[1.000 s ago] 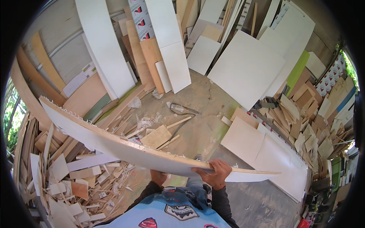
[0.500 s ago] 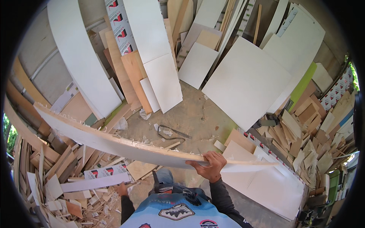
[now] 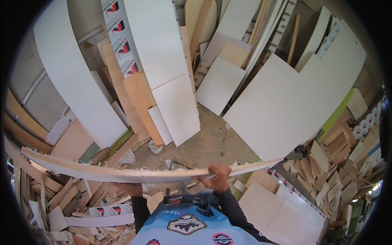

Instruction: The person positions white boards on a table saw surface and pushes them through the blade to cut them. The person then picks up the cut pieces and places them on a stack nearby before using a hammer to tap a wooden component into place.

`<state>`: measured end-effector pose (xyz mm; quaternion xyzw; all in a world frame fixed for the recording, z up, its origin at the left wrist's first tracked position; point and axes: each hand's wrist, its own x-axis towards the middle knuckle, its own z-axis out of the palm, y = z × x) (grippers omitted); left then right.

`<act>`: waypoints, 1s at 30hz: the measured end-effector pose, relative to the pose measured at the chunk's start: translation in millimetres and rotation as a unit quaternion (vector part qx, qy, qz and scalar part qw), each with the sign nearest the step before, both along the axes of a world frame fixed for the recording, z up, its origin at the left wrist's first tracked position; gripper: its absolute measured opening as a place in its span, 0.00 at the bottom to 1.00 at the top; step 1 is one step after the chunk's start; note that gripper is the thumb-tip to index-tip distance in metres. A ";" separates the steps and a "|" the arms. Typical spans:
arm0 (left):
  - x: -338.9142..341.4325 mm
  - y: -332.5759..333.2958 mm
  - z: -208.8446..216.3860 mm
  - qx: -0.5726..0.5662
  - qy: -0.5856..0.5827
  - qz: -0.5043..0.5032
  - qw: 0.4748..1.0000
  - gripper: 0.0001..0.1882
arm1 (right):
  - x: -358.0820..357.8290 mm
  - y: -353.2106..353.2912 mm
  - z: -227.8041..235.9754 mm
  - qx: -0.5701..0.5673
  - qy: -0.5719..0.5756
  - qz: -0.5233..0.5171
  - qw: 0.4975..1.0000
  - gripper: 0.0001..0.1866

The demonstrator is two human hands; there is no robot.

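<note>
A long white-faced board (image 3: 159,176) with a pale wooden edge lies across in front of my body, held up off the floor. Shavings cling along its raw upper edge. My right hand (image 3: 217,177) is closed round the board right of its middle, fingers over the top edge and thumb on the near face. Lower down on the left, my left hand (image 3: 130,188) bears against the board's lower side; its fingers are partly hidden by the board.
Tall white panels (image 3: 163,53) and a wide white sheet (image 3: 277,106) lean against the far wall. Wood offcuts lie heaped at the left (image 3: 61,204) and right (image 3: 335,163). White sheets (image 3: 286,212) lie low at the right. A crumpled plastic scrap (image 3: 155,147) is on the floor.
My left hand has come up from the offcut pile to the board. The board has levelled out, its left end lower and its right end higher. My right hand keeps its grip.
</note>
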<state>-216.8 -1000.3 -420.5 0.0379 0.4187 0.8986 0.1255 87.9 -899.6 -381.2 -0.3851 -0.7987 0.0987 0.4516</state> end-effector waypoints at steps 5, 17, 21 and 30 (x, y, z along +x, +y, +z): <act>-26.4 67.8 19.2 0.006 0.071 0.015 0.997 0.37 | -39.0 114.3 -13.9 0.032 0.088 0.040 0.995 0.29; -65.2 271.3 22.5 -0.133 0.276 -0.006 0.952 0.23 | -110.9 377.5 -99.0 -0.104 0.253 0.109 0.956 0.35; -23.1 359.8 104.4 -0.078 0.345 -0.095 0.930 0.13 | -108.7 483.6 -107.7 -0.136 0.312 0.120 0.933 0.36; 8.0 502.9 115.7 -0.208 0.429 -0.126 0.870 0.21 | -149.6 586.2 -72.9 -0.260 0.301 0.003 0.917 0.48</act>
